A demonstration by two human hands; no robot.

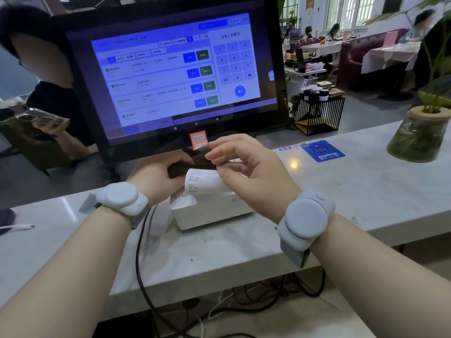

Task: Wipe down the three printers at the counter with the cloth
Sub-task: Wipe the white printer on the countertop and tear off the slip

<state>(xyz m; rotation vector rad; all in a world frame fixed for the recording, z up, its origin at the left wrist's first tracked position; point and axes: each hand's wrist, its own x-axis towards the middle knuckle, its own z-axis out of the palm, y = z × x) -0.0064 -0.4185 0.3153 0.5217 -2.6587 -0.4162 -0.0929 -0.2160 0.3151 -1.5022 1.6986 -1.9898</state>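
left hand, right hand pinch cloth, printer below, keypad 1-9

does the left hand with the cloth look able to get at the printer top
Probably yes: the left hand holds the cloth just above the printer; only the curled receipt lies between.

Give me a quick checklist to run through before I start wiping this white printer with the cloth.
1. Cloth in hand: ok, left hand grips it and right hand pinches its end.
2. Printer top free to wipe: not ok, a receipt curls out across it.
3. Black cable out of the way: ok, it runs off the counter left of the printer.
4. Room behind the printer: cannot tell, the screen stands close and the hands hide the gap.
5. Other two printers: cannot tell, only one is in view.
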